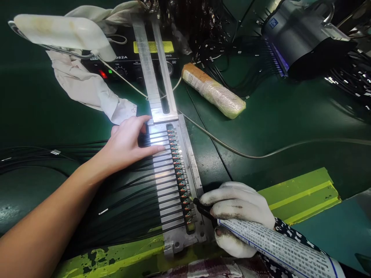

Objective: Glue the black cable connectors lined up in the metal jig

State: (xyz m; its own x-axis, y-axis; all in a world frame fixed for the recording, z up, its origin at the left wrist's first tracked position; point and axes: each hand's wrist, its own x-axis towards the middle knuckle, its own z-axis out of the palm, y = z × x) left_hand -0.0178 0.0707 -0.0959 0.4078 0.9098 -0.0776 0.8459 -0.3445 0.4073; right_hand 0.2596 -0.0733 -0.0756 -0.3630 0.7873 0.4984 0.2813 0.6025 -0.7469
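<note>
My bare left hand (126,144) rests at the upper left of a metal fixture (165,181), its thumb and fingers spread over the plate's edge and the black cables there. Several black cables lie side by side across the fixture, their stripped ends with orange and silver tips in a slot. My right hand (242,216), in a white glove with dirty fingertips, is wrapped round a white printed tube (278,247). The tube's dark nozzle (203,208) points at the cable ends near the fixture's lower right. A slotted metal bar (147,65) extends from the fixture's top.
A black control box (130,69) with red and green lights stands behind, a white cloth (87,85) beside it. A wrapped roll (214,90) lies right of the bar. A grey machine (304,36) and cable bundles are at the upper right.
</note>
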